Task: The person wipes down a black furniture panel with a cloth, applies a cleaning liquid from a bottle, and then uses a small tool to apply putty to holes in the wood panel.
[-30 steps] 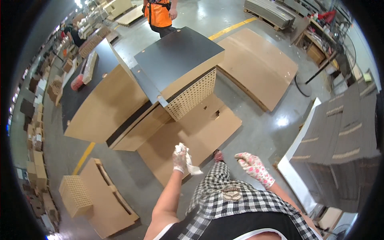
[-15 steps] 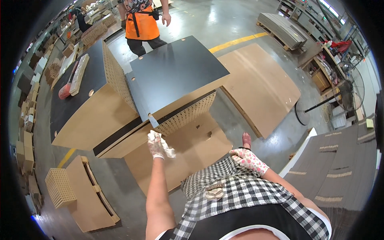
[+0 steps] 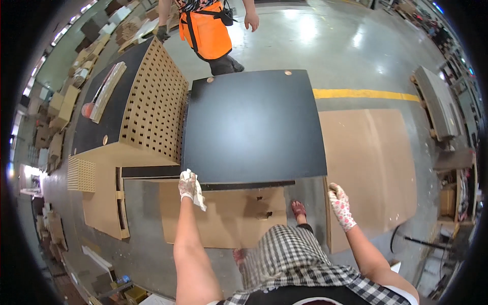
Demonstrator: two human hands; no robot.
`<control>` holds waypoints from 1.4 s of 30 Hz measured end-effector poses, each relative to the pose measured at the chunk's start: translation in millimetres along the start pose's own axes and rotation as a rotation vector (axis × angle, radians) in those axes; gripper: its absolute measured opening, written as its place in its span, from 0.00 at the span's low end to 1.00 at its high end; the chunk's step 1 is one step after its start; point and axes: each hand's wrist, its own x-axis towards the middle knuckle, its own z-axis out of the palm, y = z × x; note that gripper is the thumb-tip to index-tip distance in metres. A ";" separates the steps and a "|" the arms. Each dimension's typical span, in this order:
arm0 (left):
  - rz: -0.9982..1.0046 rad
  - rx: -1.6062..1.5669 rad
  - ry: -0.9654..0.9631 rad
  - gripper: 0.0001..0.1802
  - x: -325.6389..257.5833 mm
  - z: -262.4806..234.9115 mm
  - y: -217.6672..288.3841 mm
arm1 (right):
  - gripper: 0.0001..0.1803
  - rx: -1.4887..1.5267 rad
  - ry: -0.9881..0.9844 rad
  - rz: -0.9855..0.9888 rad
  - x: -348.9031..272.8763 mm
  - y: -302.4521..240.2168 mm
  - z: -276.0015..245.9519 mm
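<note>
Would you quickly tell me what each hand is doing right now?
Left hand: gloved, fingers curled at the near edge of the black panel; grip cannot be told.
Right hand: gloved, open, holding nothing, just off the panel's corner.

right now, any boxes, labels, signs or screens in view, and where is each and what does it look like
Cardboard boxes: stacked along the far left edge, brown, blocky, too small to tell more.
Small yellow box: on the floor at lower left, beside the left forearm.
Yellow floor line: a painted stripe on the grey floor, right of the black panel.
No labels or screens that I can make out.
</note>
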 end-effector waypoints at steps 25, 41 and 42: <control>-0.463 -0.132 -0.372 0.19 -170.1 15.7 119.7 | 0.33 0.054 -0.338 0.270 215.6 53.4 -100.0; 0.104 0.372 -0.385 0.30 -220.5 55.9 78.9 | 0.40 0.286 -0.484 0.301 272.0 -13.1 -86.4; -0.260 0.051 -0.371 0.30 -234.1 56.5 88.4 | 0.41 0.355 -0.492 0.311 273.0 14.4 -100.2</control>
